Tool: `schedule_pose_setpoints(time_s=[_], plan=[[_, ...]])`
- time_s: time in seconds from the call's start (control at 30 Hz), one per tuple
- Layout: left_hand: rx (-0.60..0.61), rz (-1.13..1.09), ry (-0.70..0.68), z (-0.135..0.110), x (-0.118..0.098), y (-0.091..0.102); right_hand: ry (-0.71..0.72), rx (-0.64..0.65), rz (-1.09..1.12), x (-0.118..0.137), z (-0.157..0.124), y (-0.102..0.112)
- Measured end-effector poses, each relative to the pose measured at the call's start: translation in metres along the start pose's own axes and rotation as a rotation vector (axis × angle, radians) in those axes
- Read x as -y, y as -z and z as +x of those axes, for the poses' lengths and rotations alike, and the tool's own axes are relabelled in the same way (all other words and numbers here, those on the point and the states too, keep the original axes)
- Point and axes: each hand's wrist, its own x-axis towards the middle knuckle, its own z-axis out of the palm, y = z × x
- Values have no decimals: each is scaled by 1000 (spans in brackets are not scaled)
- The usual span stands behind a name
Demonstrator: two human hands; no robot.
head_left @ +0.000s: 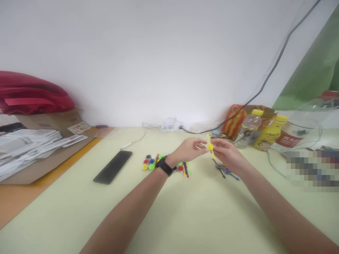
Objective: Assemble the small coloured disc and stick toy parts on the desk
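Note:
Above the table, a yellow plastic spinner arrow (210, 146) with a round disc at its middle stands nearly upright between my hands. My left hand (188, 150), with a black watch on its wrist, pinches it from the left. From the right, my right hand (226, 151) closes its fingers on the same piece. Below my right hand lie a black arrow piece (219, 170) and a blue arrow piece (233, 174) with round centres. Several coloured discs (148, 163) and thin coloured arrow sticks (185, 170) lie under and beside my left wrist, partly hidden by it.
A black phone (113, 167) lies left of the discs. At the right back stand a clear bottle (249, 128), a yellow bottle (271, 132) and a large jug (293, 135). A power strip (171, 127) sits by the wall. White papers (31, 144) rest on cardboard at left.

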Motion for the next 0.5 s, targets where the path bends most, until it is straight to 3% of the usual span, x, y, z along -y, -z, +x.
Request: schedule_pose_setpoints(time_s=[0.1, 0.2, 0.3, 0.5], plan=[[-23, -89, -10, -5, 3, -5, -14, 32, 18, -11, -4, -15], [-74, -17, -42, -9, 8, -1, 3, -17, -188, -17, -10, -26], [-71, 107, -36, -12, 13, 7, 113, -36, -396, -17, -14, -33], [-3, 241, -132, -13, 10, 15, 114, 91, -318, -21, -14, -34]])
